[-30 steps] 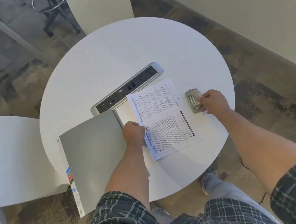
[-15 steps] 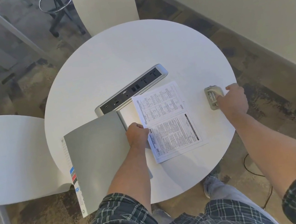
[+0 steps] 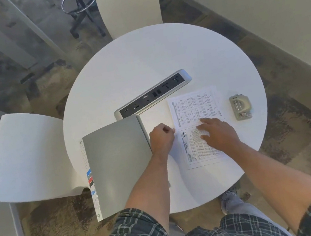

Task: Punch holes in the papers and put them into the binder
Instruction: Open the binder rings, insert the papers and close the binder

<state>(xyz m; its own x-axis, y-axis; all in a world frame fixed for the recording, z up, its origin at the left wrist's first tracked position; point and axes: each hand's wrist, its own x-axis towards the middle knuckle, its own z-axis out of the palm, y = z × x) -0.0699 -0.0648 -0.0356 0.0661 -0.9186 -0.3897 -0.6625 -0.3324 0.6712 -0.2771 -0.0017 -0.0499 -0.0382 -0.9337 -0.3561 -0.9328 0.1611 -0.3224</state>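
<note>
The binder [image 3: 120, 164] lies open at the left edge of the round tabletop [image 3: 142, 63], its grey cover hanging partly past the rim, and the printed papers [image 3: 196, 123] lie flat just right of it, toward the near edge. The left hand [image 3: 162, 139] sits curled at the binder's inner edge, its fingers drawn together and seeming to pinch the left margin of the papers, though the contact itself is too small to be sure of. The right hand [image 3: 219, 134] rests palm down on the sheets with its fingers spread, pressing them to the tabletop. The hole punch [image 3: 241, 109] stands alone near the right edge, apart from both hands, so I judge the step in hand to be fitting the sheets into the binder. To do it well, the flat hand should keep the stack from sliding or fanning while the other guides the margin squarely toward the spine; any skew there would likely crease the edge. Whether holes are already cut cannot be seen. A grey power strip [image 3: 152, 96] is set into the tabletop's centre, just beyond the binder and papers. Two pale chairs [image 3: 22, 155] stand at the left and far sides on a patterned brown floor, and a plain wall runs along the right.
</note>
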